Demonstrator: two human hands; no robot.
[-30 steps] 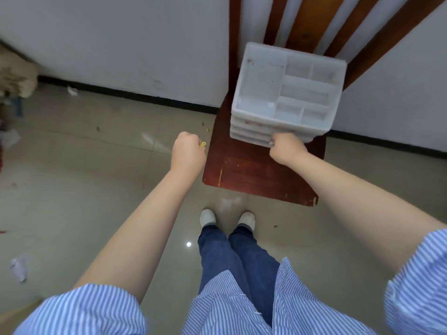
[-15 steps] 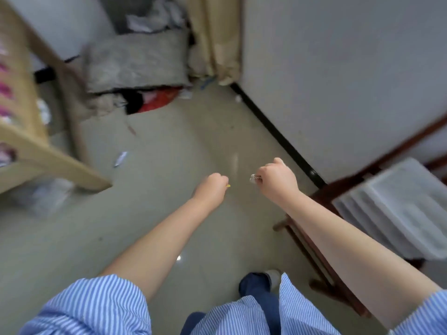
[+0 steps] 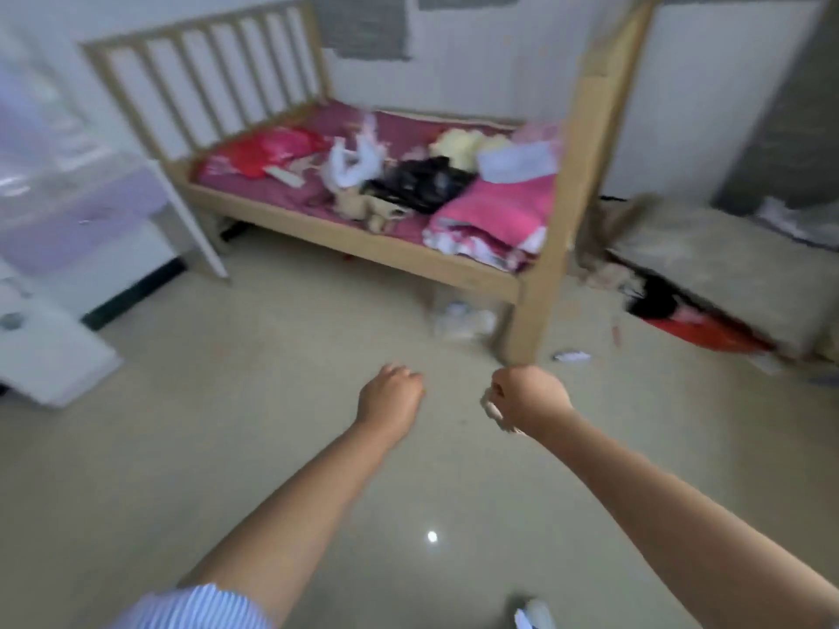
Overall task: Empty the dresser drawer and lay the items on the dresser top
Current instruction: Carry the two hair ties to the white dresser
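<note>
Fists both: your left hand (image 3: 391, 392) is curled tight, contents hidden; your right hand (image 3: 526, 394) is clenched on something small and pale (image 3: 495, 413), too blurred to name. Carrying step, likely. Dresser not in view; bed (image 3: 363, 238) ahead. Next, find the dresser top.

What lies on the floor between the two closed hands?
Nothing: in the head view only bare floor shows between the left hand and right hand.

Floor (image 3: 236, 447): pale glossy tiles; scraps of paper (image 3: 572, 356) near the bedpost.
Bed (image 3: 363, 240): wooden frame, magenta sheet; pink folded blanket (image 3: 495, 215), black bag (image 3: 417, 183), red bag (image 3: 268, 149).
</note>
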